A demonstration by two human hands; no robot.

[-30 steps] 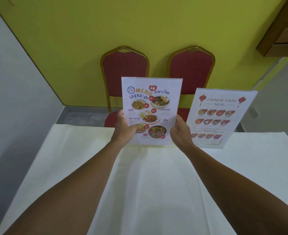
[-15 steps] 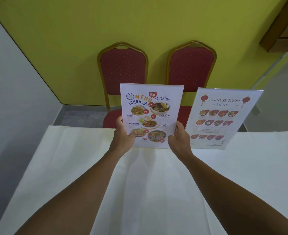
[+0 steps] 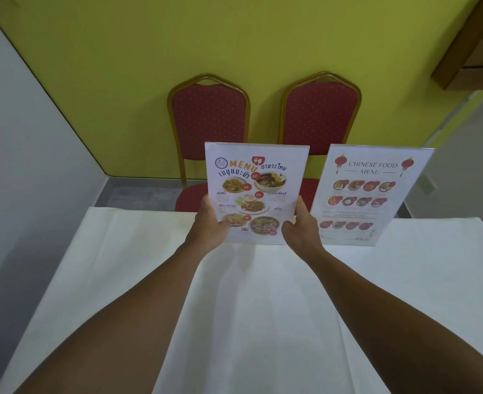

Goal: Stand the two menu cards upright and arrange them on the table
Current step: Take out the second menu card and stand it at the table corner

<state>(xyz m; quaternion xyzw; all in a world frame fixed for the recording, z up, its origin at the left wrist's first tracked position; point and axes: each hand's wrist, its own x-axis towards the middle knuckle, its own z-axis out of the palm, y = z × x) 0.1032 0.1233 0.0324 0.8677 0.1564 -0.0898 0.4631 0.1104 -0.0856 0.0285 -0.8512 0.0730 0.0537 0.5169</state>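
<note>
A Thai food menu card [image 3: 255,180] stands upright near the far middle of the table [image 3: 138,280], its bottom edge at the white cloth. My left hand [image 3: 210,226] grips its lower left edge and my right hand [image 3: 301,226] grips its lower right edge. To its right a Chinese food menu card [image 3: 372,194] stands upright on its own, leaning slightly, close beside the first card with a narrow gap between them.
Two red padded chairs with gold frames, the left chair [image 3: 209,120] and the right chair [image 3: 319,115], stand behind the table's far edge against a yellow-green wall. A wooden shelf [image 3: 473,44] juts out at the upper right. A grey wall runs along the left.
Both hands have lowered the Thai menu card a little toward the table and set it straighter. The Chinese menu card has stayed standing in place.
</note>
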